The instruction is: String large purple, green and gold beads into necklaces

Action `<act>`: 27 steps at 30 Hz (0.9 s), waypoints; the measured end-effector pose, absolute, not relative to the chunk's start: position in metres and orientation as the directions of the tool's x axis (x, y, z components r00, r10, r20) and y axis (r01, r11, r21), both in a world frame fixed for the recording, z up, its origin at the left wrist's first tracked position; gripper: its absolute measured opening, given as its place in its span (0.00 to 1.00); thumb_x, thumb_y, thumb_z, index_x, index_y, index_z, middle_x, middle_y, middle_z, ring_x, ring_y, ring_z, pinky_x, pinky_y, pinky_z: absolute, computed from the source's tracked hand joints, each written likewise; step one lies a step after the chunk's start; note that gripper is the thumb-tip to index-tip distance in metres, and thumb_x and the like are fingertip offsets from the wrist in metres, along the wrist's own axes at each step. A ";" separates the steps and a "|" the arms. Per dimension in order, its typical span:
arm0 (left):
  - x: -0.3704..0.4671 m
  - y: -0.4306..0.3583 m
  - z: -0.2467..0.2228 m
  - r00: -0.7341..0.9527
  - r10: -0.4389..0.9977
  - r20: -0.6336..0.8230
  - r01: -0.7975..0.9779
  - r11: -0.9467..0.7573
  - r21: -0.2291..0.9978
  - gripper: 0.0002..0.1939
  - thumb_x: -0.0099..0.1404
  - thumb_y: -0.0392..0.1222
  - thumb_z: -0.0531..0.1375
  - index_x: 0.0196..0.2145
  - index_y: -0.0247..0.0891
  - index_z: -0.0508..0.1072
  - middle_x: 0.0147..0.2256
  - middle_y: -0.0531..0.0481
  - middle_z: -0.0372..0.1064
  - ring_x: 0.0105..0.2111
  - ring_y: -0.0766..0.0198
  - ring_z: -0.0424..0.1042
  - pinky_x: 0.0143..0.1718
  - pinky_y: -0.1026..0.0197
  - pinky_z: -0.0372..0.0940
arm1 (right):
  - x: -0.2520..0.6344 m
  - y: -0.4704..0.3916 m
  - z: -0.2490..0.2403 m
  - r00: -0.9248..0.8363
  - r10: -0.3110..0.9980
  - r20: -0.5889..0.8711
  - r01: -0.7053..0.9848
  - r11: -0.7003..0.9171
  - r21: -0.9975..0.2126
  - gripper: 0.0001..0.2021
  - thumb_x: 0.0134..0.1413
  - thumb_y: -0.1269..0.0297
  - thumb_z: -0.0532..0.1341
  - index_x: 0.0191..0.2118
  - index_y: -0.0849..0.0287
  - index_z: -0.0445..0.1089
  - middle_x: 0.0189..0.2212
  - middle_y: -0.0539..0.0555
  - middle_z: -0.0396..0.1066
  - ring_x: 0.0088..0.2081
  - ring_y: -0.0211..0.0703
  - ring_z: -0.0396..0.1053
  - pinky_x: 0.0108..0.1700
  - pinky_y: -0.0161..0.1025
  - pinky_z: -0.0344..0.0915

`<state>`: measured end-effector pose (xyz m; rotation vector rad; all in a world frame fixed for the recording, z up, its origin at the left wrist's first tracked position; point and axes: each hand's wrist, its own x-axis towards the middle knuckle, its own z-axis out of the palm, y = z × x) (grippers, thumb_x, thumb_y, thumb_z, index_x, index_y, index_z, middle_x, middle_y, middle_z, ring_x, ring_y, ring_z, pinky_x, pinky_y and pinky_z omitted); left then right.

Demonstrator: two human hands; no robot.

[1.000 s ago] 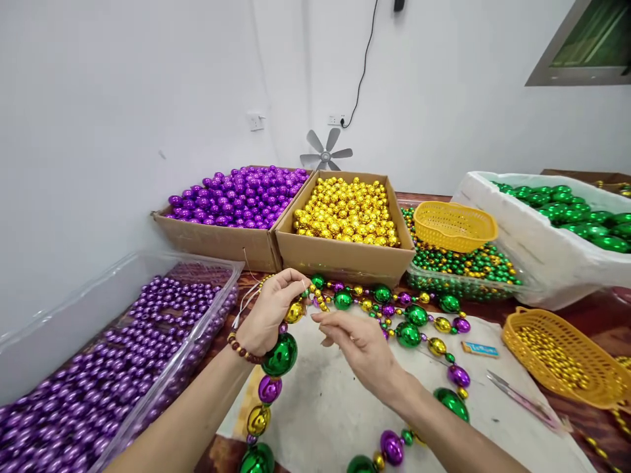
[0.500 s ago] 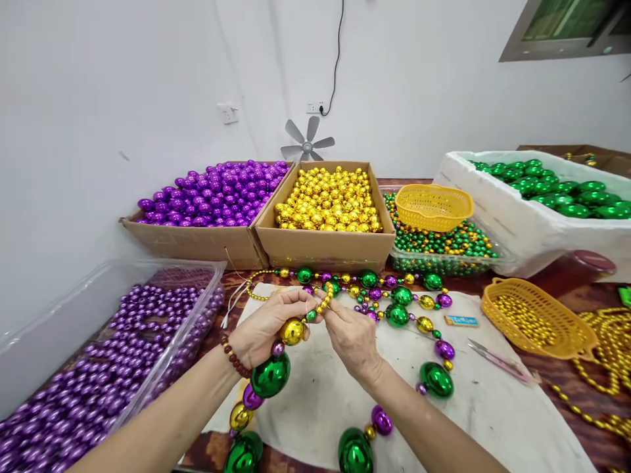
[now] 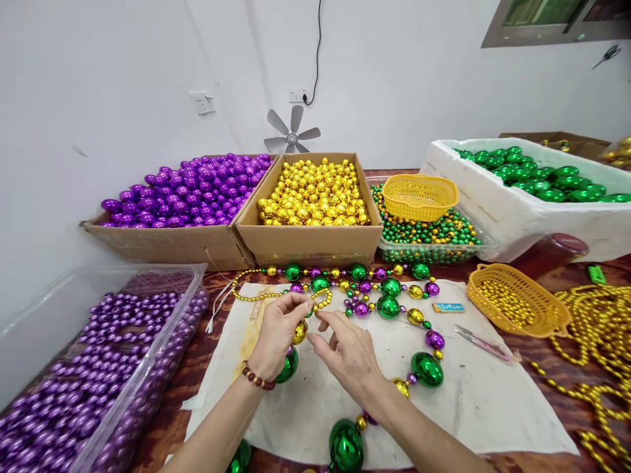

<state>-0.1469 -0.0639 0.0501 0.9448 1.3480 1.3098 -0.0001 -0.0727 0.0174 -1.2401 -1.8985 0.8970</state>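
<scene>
A strand of glossy, rounded beads [image 3: 427, 369] curves over pale cloth [image 3: 483, 407]; the left hand [image 3: 279, 332] pinches it near small gold beads [image 3: 327, 301], the right hand [image 3: 350, 351] half-open just beside.

Past the table [image 3: 172, 407] I see a white wall [image 3: 123, 52], its window [image 3: 539, 13] high right, a plugged-in cord [image 3: 318, 49], a fan [image 3: 292, 138] below.

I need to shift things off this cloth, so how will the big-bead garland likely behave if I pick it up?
The big-bead garland will probably droop limply, since it bends in loose curves across the white cloth. Its rounded green beads would likely roll or swing if nudged. Their smooth, mirror-like shine suggests they may feel slippery.
</scene>
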 end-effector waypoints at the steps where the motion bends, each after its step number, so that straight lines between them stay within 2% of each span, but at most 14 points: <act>1: -0.144 -0.064 0.047 -0.200 0.972 -0.122 -0.105 0.103 0.989 0.09 0.55 0.42 0.67 0.30 0.35 0.74 0.28 0.53 0.70 0.26 0.70 0.66 0.27 0.69 0.60 | -0.005 -0.071 0.020 -0.276 0.949 0.151 0.396 0.256 -0.882 0.09 0.57 0.62 0.58 0.43 0.52 0.71 0.35 0.49 0.71 0.29 0.37 0.66 0.33 0.34 0.59; 3: -0.141 -0.063 0.041 -0.200 0.975 -0.099 -0.093 0.082 0.992 0.08 0.56 0.42 0.66 0.30 0.35 0.74 0.30 0.51 0.71 0.29 0.68 0.67 0.31 0.67 0.62 | -0.012 -0.065 0.021 -0.270 0.960 0.075 0.232 0.141 -0.962 0.07 0.56 0.65 0.56 0.33 0.56 0.72 0.29 0.49 0.67 0.29 0.38 0.63 0.32 0.34 0.58; 5: -0.142 -0.062 0.037 -0.210 0.975 -0.079 -0.054 0.070 0.996 0.07 0.56 0.42 0.66 0.30 0.36 0.75 0.30 0.51 0.71 0.30 0.67 0.67 0.32 0.67 0.62 | -0.010 -0.059 0.017 -0.331 0.944 -0.008 0.100 0.027 -0.995 0.08 0.55 0.66 0.55 0.29 0.58 0.70 0.24 0.49 0.63 0.25 0.36 0.60 0.26 0.32 0.57; 8: -0.146 -0.061 0.032 -0.242 0.968 -0.067 0.013 0.073 0.997 0.07 0.55 0.42 0.66 0.29 0.36 0.75 0.29 0.52 0.71 0.29 0.67 0.66 0.30 0.66 0.60 | 0.009 -0.052 0.018 -0.475 0.875 -0.098 0.031 -0.095 -0.995 0.07 0.52 0.65 0.56 0.29 0.60 0.71 0.20 0.46 0.61 0.18 0.32 0.55 0.20 0.30 0.54; 10: -0.147 -0.061 0.028 -0.219 0.973 -0.069 0.033 0.078 0.996 0.07 0.56 0.43 0.65 0.28 0.37 0.75 0.28 0.52 0.70 0.28 0.67 0.65 0.30 0.66 0.59 | 0.023 -0.044 0.030 -0.616 0.768 -0.178 -0.047 -0.261 -0.964 0.06 0.51 0.65 0.58 0.31 0.60 0.71 0.21 0.47 0.63 0.16 0.30 0.55 0.18 0.29 0.53; 12: -0.146 -0.061 0.022 -0.161 0.984 -0.074 0.033 0.080 0.996 0.07 0.57 0.43 0.65 0.27 0.37 0.75 0.27 0.52 0.69 0.26 0.67 0.64 0.29 0.66 0.58 | 0.028 -0.029 0.050 -0.715 0.672 -0.191 -0.127 -0.394 -0.910 0.06 0.53 0.64 0.58 0.33 0.59 0.70 0.25 0.48 0.67 0.17 0.30 0.59 0.17 0.28 0.54; 14: -0.143 -0.062 0.017 -0.125 0.988 -0.092 0.009 0.094 0.996 0.07 0.57 0.43 0.64 0.27 0.36 0.74 0.26 0.53 0.68 0.26 0.68 0.63 0.28 0.66 0.57 | 0.020 -0.006 0.071 -0.719 0.688 -0.102 -0.202 -0.346 -0.916 0.09 0.55 0.63 0.58 0.40 0.58 0.71 0.33 0.52 0.72 0.23 0.33 0.67 0.21 0.29 0.61; 16: -0.142 -0.062 0.012 -0.132 0.982 -0.137 -0.033 0.134 0.990 0.08 0.57 0.43 0.65 0.28 0.36 0.74 0.27 0.53 0.68 0.25 0.69 0.63 0.27 0.67 0.57 | 0.004 0.021 0.083 -0.658 0.753 0.026 -0.213 -0.153 -0.965 0.15 0.58 0.62 0.56 0.51 0.54 0.68 0.44 0.54 0.72 0.32 0.37 0.72 0.30 0.33 0.69; 17: -0.142 -0.063 0.010 -0.143 0.976 -0.162 -0.058 0.155 0.986 0.08 0.57 0.44 0.65 0.29 0.36 0.74 0.27 0.53 0.69 0.25 0.69 0.63 0.27 0.68 0.57 | -0.004 0.034 0.084 -0.610 0.790 0.058 -0.158 -0.049 -0.986 0.16 0.58 0.63 0.56 0.52 0.54 0.67 0.46 0.54 0.71 0.33 0.36 0.72 0.31 0.34 0.69; 18: -0.144 -0.063 0.008 -0.152 0.972 -0.182 -0.082 0.171 0.982 0.08 0.56 0.44 0.65 0.30 0.36 0.74 0.28 0.53 0.69 0.26 0.70 0.63 0.27 0.68 0.56 | -0.010 0.043 0.081 -0.564 0.823 0.068 -0.075 0.030 -0.997 0.14 0.58 0.64 0.56 0.49 0.55 0.69 0.43 0.54 0.73 0.31 0.36 0.72 0.31 0.33 0.68; 20: -0.148 -0.063 0.005 -0.162 0.966 -0.200 -0.124 0.181 0.976 0.09 0.56 0.44 0.66 0.30 0.36 0.73 0.28 0.53 0.69 0.26 0.70 0.63 0.27 0.68 0.56 | -0.018 0.052 0.066 -0.532 0.845 0.052 0.044 0.089 -0.995 0.08 0.57 0.66 0.57 0.36 0.61 0.73 0.31 0.52 0.74 0.27 0.35 0.69 0.29 0.32 0.65; 23: -0.153 -0.064 0.000 -0.181 0.969 -0.170 -0.133 0.147 0.980 0.08 0.57 0.43 0.65 0.30 0.36 0.73 0.29 0.53 0.68 0.28 0.70 0.64 0.29 0.68 0.58 | -0.012 0.039 0.033 -0.562 0.827 0.013 0.130 0.104 -0.986 0.12 0.53 0.67 0.61 0.20 0.62 0.70 0.17 0.47 0.66 0.22 0.33 0.62 0.25 0.30 0.57; 25: -0.154 -0.064 -0.005 -0.196 0.972 -0.132 -0.116 0.111 0.987 0.07 0.59 0.43 0.64 0.31 0.37 0.73 0.31 0.52 0.69 0.31 0.68 0.66 0.33 0.67 0.60 | -0.002 0.023 0.014 -0.555 0.831 -0.008 0.165 0.101 -0.981 0.13 0.52 0.66 0.62 0.18 0.62 0.68 0.15 0.45 0.62 0.20 0.32 0.57 0.23 0.30 0.52; 27: -0.152 -0.065 -0.009 -0.204 0.975 -0.093 -0.096 0.075 0.993 0.07 0.59 0.43 0.64 0.32 0.37 0.73 0.34 0.51 0.71 0.34 0.65 0.67 0.37 0.66 0.61 | 0.005 0.009 0.002 -0.529 0.848 -0.029 0.176 0.076 -0.981 0.14 0.54 0.63 0.60 0.20 0.61 0.70 0.16 0.45 0.62 0.21 0.33 0.56 0.24 0.30 0.51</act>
